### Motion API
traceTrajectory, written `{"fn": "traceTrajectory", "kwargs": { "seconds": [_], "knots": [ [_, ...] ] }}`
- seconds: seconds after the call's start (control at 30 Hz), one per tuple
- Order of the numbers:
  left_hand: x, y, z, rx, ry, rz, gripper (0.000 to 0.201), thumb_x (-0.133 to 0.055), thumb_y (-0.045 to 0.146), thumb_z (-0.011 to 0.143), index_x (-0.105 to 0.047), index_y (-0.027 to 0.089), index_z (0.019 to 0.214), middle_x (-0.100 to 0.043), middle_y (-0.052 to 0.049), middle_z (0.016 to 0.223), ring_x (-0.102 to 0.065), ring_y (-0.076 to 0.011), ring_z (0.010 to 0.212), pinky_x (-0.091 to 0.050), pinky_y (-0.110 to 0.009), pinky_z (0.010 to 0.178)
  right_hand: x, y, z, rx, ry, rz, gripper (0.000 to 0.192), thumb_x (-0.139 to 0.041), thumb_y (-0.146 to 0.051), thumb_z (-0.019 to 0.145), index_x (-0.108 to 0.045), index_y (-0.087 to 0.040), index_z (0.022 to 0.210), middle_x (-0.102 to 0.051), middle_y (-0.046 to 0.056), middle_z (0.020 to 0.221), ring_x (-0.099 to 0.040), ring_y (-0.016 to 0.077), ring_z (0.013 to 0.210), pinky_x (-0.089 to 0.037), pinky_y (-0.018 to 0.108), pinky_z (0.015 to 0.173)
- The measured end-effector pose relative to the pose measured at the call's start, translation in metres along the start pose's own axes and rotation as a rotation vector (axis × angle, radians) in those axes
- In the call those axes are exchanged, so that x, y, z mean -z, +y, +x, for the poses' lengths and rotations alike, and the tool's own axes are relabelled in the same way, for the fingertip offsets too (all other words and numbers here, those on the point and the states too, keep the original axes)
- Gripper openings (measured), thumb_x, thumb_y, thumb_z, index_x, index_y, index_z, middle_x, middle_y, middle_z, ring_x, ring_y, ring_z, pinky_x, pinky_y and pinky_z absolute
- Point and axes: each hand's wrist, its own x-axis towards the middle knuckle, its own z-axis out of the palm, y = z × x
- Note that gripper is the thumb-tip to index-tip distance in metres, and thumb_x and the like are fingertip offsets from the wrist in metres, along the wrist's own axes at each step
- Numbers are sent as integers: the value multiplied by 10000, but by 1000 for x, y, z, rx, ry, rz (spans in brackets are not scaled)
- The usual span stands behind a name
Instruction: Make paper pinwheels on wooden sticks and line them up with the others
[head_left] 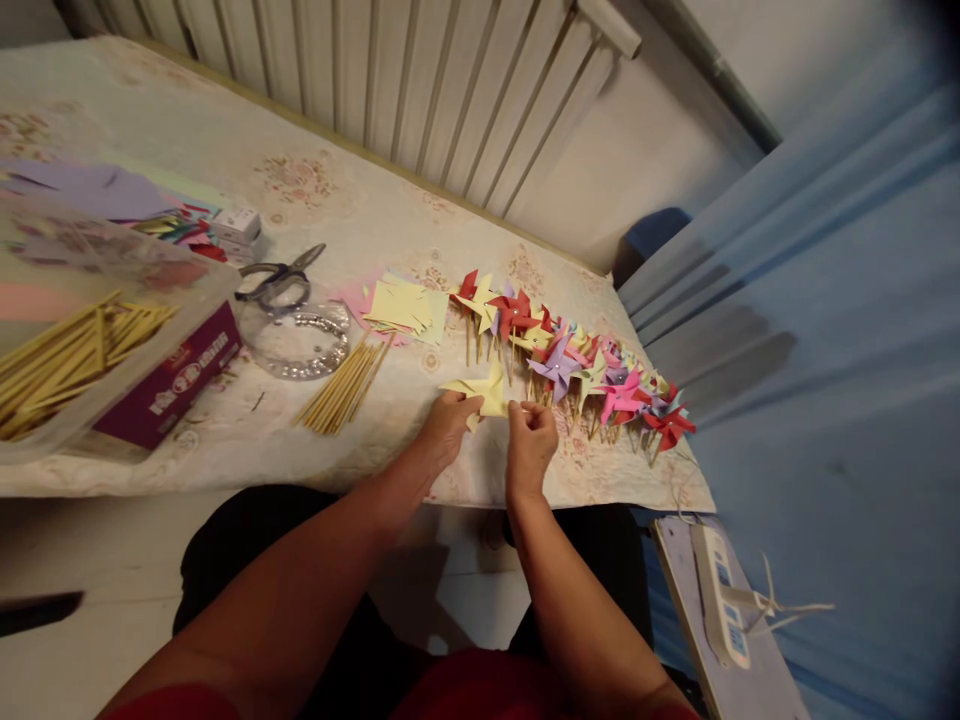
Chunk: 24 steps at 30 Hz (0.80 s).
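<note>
My left hand (448, 425) pinches the edge of a yellow paper pinwheel (486, 390) lying on the table's patterned cloth (315, 180). Right beside it, my right hand (531, 440) has its fingers closed at the pinwheel's right side, on something small I cannot make out. Just beyond my hands runs a row of finished pinwheels (577, 365) in red, yellow, purple and pink on wooden sticks. A bundle of loose wooden sticks (343, 388) lies to the left of my left hand. Cut yellow paper squares (405, 305) sit further back.
Scissors (279, 278) rest by a clear round lid (300, 340). A clear plastic box (97, 340) holding sticks sits at left over a purple carton, with coloured paper sheets (90, 190) behind. A slatted radiator (450, 90) lines the wall. A power strip (724, 595) lies lower right.
</note>
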Motion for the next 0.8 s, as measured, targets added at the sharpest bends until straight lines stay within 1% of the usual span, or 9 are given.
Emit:
{"fn": "traceTrajectory", "kwargs": {
  "seconds": [0.07, 0.13, 0.23, 0.33, 0.4, 0.5, 0.63, 0.73, 0.8],
  "knots": [
    [1, 2, 0, 7, -11, 12, 157, -732, 246, 590, -630, 149, 659, -586, 10, 590, -491, -106, 530, -340, -238, 533, 9, -5, 11, 113, 12, -33, 300, -662, -422, 734, -640, -177, 906, -608, 3, 764, -518, 149, 693, -429, 277, 692],
    [1, 4, 0, 14, -11, 34, 158, -733, 253, 585, -626, 150, 641, -586, 6, 585, -484, -105, 522, -330, -238, 524, 15, -9, 22, 187, -114, -65, 286, -686, -416, 708, -659, -175, 860, -644, 33, 828, -554, 167, 761, -438, 289, 734],
    [0, 7, -2, 18, -11, 65, 174, -746, 252, 567, -603, 155, 591, -562, 12, 545, -464, -101, 505, -309, -234, 503, 16, -13, 35, 150, -398, -83, 226, -695, -397, 684, -668, -176, 722, -640, 15, 729, -547, 157, 697, -419, 277, 680],
    [-2, 9, -6, 41, -48, 83, 168, -748, 245, 571, -611, 153, 598, -559, 12, 530, -462, -105, 493, -316, -237, 496, 11, -11, 39, 75, -545, -52, 223, -702, -387, 665, -636, -178, 624, -564, -32, 594, -462, 117, 581, -340, 241, 563],
    [-2, 9, -7, 45, -72, 100, 164, -748, 248, 572, -628, 150, 623, -570, 7, 537, -485, -116, 506, -334, -239, 504, 7, -9, 39, 24, -577, -19, 236, -718, -378, 640, -604, -181, 576, -516, -53, 537, -417, 102, 544, -292, 227, 518],
    [0, 7, -6, 37, -97, 147, 175, -753, 258, 570, -649, 148, 659, -588, 2, 556, -504, -123, 525, -347, -234, 514, 2, -7, 38, -55, -584, 11, 220, -733, -338, 600, -585, -185, 544, -493, -63, 494, -423, 104, 532, -286, 219, 501],
    [3, 6, -5, 30, -66, 198, 174, -740, 250, 579, -649, 139, 679, -583, 5, 578, -492, -110, 524, -324, -226, 514, -1, -10, 37, -107, -624, 59, 174, -724, -322, 582, -644, -168, 598, -565, -44, 528, -472, 117, 533, -333, 230, 517],
    [3, 9, -6, 30, -75, 194, 162, -724, 238, 589, -652, 133, 689, -583, 4, 592, -487, -104, 522, -316, -224, 517, -2, -11, 36, -121, -687, 105, 221, -725, -346, 579, -693, -150, 676, -637, -15, 601, -503, 123, 534, -369, 248, 541],
    [2, 13, -7, 23, -54, 176, 154, -708, 216, 591, -661, 130, 710, -607, -5, 623, -494, -105, 530, -325, -226, 525, -2, -13, 37, -93, -656, 107, 251, -741, -367, 569, -698, -146, 678, -651, -1, 614, -508, 128, 529, -373, 254, 537]
  ]
}}
